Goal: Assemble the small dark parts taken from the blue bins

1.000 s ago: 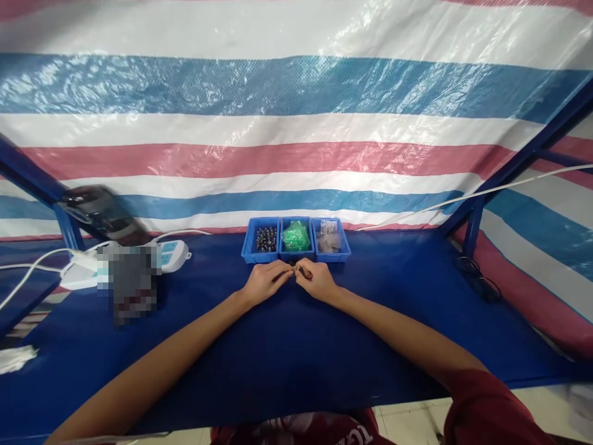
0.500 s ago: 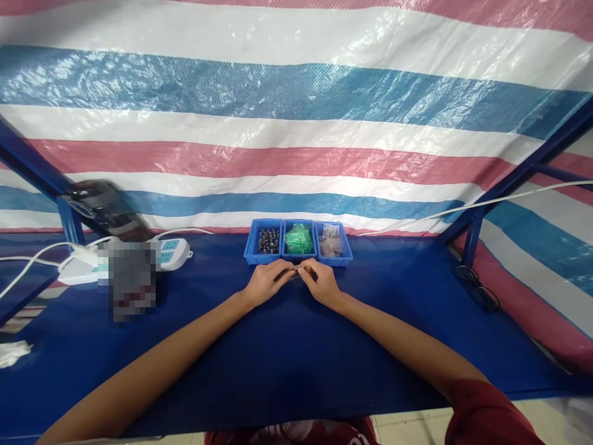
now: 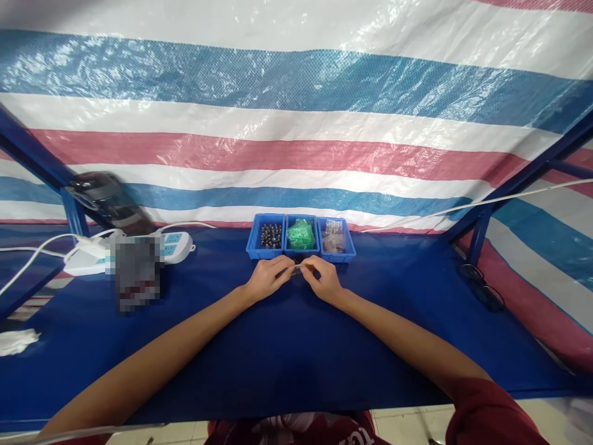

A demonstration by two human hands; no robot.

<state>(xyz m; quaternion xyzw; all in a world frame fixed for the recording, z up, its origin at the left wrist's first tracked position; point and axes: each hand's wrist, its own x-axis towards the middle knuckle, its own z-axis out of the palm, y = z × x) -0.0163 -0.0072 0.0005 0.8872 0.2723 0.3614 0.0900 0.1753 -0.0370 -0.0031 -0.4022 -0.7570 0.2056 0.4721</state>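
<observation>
Both hands meet over the desk just in front of three small blue bins. My left hand (image 3: 269, 278) is closed, pinching one end of a small, thin, see-through piece (image 3: 297, 269) that looks like a little plastic bag. On its other end, my right hand (image 3: 323, 279) is closed too, thumb against fingers. Fingers cover much of the piece, so its contents cannot be made out. Behind the hands, the left bin (image 3: 252, 242) holds dark metal parts, the middle bin (image 3: 302, 251) green plastic-wrapped items, and the right bin (image 3: 337, 257) clear packets.
On the blue desk (image 3: 287, 346), a white power strip (image 3: 180, 247) with cables lies at left beside a blurred-out object (image 3: 136, 272). Behind it leans a dark bottle (image 3: 111, 201). White tissue (image 3: 18, 341) lies far left, eyeglasses (image 3: 482, 287) at right. Striped sheeting (image 3: 296, 154) hangs behind.
The view has shifted slightly, with the desk items sitting a little higher. Both hands stay together on the small piece, the right fingers slightly rearranged.
</observation>
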